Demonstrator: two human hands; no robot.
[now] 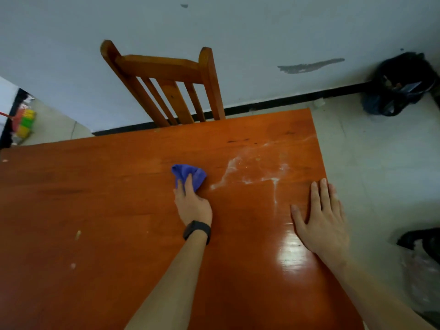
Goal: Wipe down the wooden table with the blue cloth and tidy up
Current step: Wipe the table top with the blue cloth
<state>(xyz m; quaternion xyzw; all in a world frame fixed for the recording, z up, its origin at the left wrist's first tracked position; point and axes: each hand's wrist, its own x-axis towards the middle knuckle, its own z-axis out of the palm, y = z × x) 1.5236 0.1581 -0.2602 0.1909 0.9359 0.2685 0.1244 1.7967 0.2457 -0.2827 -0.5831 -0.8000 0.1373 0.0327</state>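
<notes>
The wooden table (107, 210) is orange-brown and fills most of the view. A bunched blue cloth (190, 173) lies on it near the middle, pressed down under the fingers of my left hand (192, 203), which wears a dark watch. To the right of the cloth a patch of white smears and crumbs (252, 170) covers the tabletop. My right hand (321, 217) rests flat on the table near its right edge, fingers spread, holding nothing.
A wooden chair (166, 86) stands at the table's far side against a pale wall. Small crumbs (77, 234) lie on the left part of the table. Black bags (400, 84) sit on the floor at right, and another dark bag (421, 239) lies lower right.
</notes>
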